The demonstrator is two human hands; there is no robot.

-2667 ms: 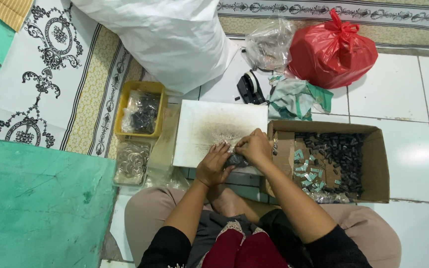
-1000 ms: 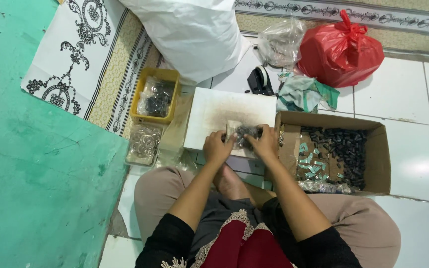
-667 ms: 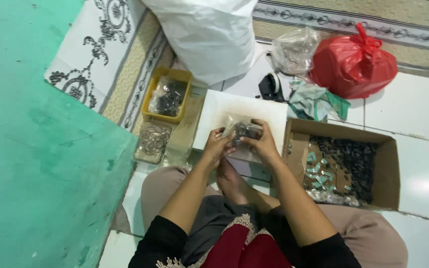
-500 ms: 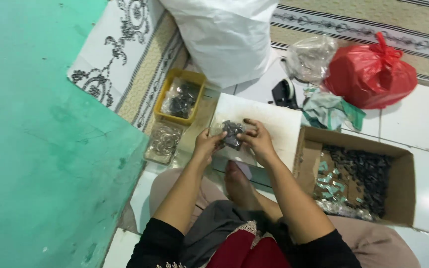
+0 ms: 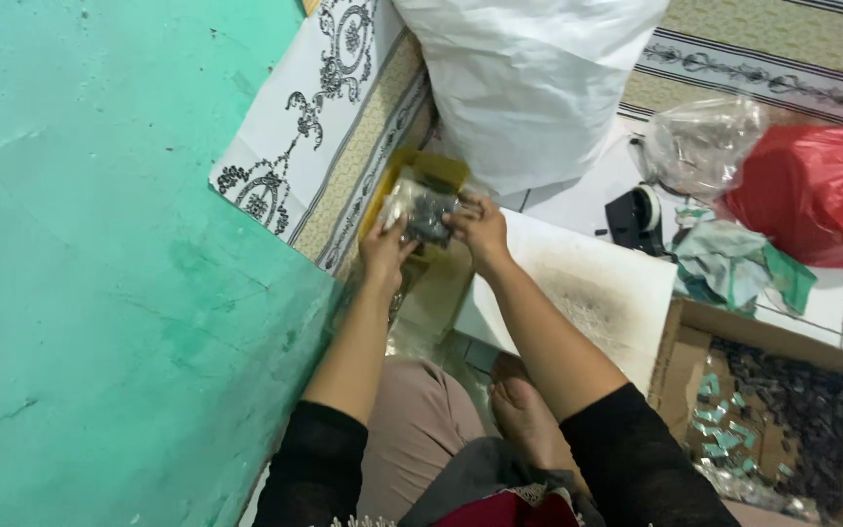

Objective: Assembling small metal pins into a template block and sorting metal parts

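Both of my hands hold a small clear plastic bag [image 5: 422, 208] filled with dark little pieces, up over a yellow tray [image 5: 444, 168]. My left hand [image 5: 385, 250] grips the bag's left side and my right hand [image 5: 478, 226] grips its right side. Beneath my right forearm lies a white board [image 5: 605, 293] dusted with dark specks. I sit on the floor with my knees and one bare foot [image 5: 524, 410] showing.
A green wall [image 5: 100, 273] fills the left. A big white sack [image 5: 529, 78] stands behind the tray. A cardboard box [image 5: 782, 400] of dark pieces and small packets sits right. A red bag [image 5: 822, 185], a clear bag [image 5: 704, 146], a tape dispenser [image 5: 636, 217] and patterned mats [image 5: 324, 127] lie beyond.
My hands lifted the small bag off the white board and carried it left to above the yellow tray. The view swung left toward the green wall.
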